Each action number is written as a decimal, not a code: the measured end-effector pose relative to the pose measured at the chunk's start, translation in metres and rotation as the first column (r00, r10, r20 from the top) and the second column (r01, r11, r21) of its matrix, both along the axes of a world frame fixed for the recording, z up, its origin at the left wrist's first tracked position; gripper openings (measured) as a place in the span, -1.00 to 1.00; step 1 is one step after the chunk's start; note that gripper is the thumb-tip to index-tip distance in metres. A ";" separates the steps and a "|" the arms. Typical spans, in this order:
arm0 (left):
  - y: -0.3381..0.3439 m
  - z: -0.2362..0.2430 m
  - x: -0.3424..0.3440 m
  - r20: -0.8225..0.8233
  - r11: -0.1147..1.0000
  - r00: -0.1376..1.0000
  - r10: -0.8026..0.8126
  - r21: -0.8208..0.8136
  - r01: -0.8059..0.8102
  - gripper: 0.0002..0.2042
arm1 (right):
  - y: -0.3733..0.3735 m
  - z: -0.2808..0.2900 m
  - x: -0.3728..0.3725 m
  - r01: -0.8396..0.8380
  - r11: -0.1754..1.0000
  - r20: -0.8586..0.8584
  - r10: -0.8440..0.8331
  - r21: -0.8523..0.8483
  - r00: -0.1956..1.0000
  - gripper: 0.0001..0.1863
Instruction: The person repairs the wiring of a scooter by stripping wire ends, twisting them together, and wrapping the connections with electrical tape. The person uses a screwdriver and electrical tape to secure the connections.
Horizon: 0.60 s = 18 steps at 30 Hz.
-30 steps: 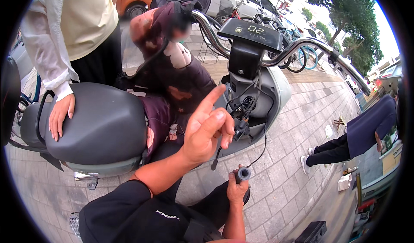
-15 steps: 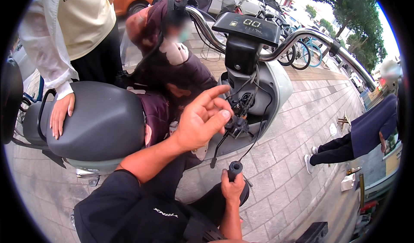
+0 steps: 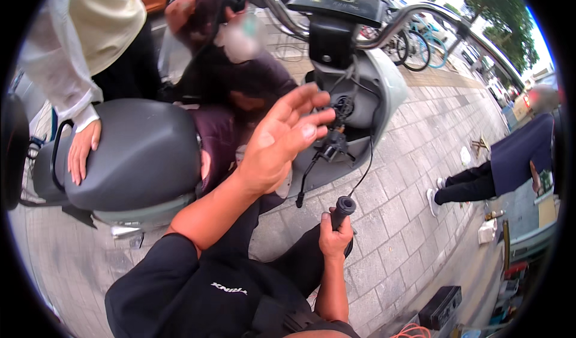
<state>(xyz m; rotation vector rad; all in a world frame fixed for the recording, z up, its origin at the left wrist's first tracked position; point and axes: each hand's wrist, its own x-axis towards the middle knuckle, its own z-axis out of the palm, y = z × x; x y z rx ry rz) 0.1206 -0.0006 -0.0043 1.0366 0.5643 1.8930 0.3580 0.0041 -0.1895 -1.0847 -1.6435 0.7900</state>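
My right hand (image 3: 335,241) is wrapped round a black throttle grip (image 3: 342,211), held upright with its hollow end up. A thin cable (image 3: 363,176) runs from the grip up to an electric scooter's opened front housing (image 3: 379,101). My left hand (image 3: 282,140) is raised in front of that housing, holding nothing, its fingers apart and slightly bent. Just beyond its fingertips lie loose wires and a black clamp (image 3: 332,147) with a brake lever (image 3: 305,185) hanging down. Above is the bare chrome handlebar (image 3: 414,14) with a black display (image 3: 336,5).
A bystander's hand (image 3: 83,149) rests on the scooter's grey seat (image 3: 138,152). A dark padded cover (image 3: 240,92) drapes over the scooter's left side. Another person (image 3: 510,164) stands on the paving at right. A black box (image 3: 440,307) and an orange cord (image 3: 414,331) lie at lower right.
My left hand has opened from a half-curled shape, its fingers now more spread. My right hand has risen slightly to the right with the grip. The view has shifted a little.
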 end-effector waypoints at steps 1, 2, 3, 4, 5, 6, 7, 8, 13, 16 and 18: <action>-0.003 -0.004 -0.001 -0.027 0.998 0.997 -0.070 0.007 0.070 -0.36 | -0.001 0.019 0.003 -0.023 0.999 -0.037 0.024 0.033 0.999 -0.77; -0.006 -0.010 -0.001 -0.053 0.990 0.989 -0.136 0.016 0.137 -0.37 | -0.003 0.045 0.005 -0.048 0.996 -0.070 0.053 0.072 0.996 -0.78; -0.004 -0.014 0.003 -0.108 0.992 0.987 -0.118 0.023 0.121 -0.40 | -0.001 0.083 0.012 -0.093 0.995 0.049 0.090 0.048 0.995 -0.73; -0.007 -0.018 0.005 -0.131 0.989 0.981 -0.144 -0.009 0.145 -0.41 | 0.002 0.104 0.013 -0.061 0.997 -0.042 0.063 0.048 0.997 -0.58; -0.006 -0.021 0.007 -0.139 0.987 0.977 -0.162 -0.017 0.161 -0.41 | 0.002 0.137 0.014 -0.125 0.992 -0.186 0.122 -0.003 0.975 -0.48; -0.008 -0.023 0.009 -0.145 0.985 0.975 -0.171 -0.029 0.168 -0.40 | 0.006 0.160 0.014 -0.121 0.992 -0.296 0.128 0.040 0.947 -0.49; -0.010 -0.020 0.009 -0.128 0.982 0.973 -0.191 -0.029 0.189 -0.40 | 0.012 0.178 0.018 -0.094 0.994 -0.390 0.110 0.060 0.914 -0.55; -0.008 -0.016 0.008 -0.165 0.988 0.974 -0.153 0.001 0.156 -0.40 | 0.015 0.195 0.026 -0.101 0.994 -0.395 0.111 0.047 0.912 -0.60; 0.002 0.015 -0.008 -0.296 0.996 0.952 0.076 0.076 -0.055 -0.31 | 0.016 0.230 0.029 -0.236 0.971 -0.282 0.236 0.031 0.930 -0.67; 0.018 0.050 -0.021 -0.348 0.988 0.925 0.149 0.099 -0.121 -0.28 | 0.007 0.220 0.014 -0.264 0.964 -0.310 0.243 -0.028 0.919 -0.68; 0.009 0.072 -0.021 -0.371 0.986 0.916 0.152 0.124 -0.113 -0.33 | 0.004 0.214 0.004 -0.289 0.955 -0.349 0.249 -0.066 0.903 -0.67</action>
